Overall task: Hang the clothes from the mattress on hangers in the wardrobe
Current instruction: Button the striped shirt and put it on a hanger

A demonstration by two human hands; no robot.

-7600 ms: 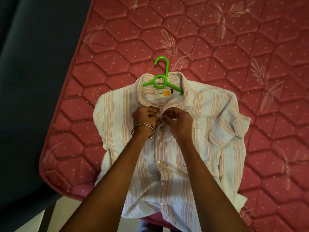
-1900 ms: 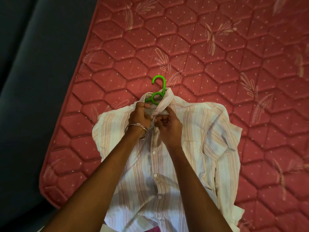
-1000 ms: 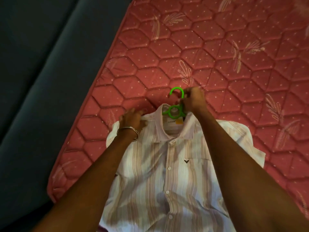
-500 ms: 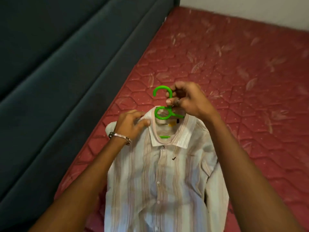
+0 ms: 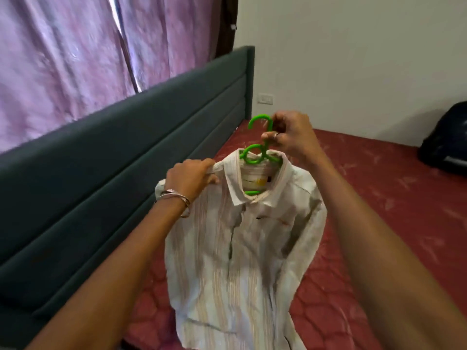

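Mattress (image 5: 394, 198) red, quilted, headboard (image 5: 126, 173) along its left side. Shirt (image 5: 242, 248) hangs above mattress on hanger (image 5: 255, 157) (green plastic), between both hands. Right hand (image 5: 290, 135) above collar, fingers pinching hanger neck just under hook. Left hand (image 5: 189, 176) level with collar, fingers curled, gripping shirt's left shoulder fabric.

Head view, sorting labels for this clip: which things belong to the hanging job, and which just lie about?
Job: striped shirt, green hanger, right hand, left hand, mattress.
Lying about: dark bag, headboard, curtains, wall socket.
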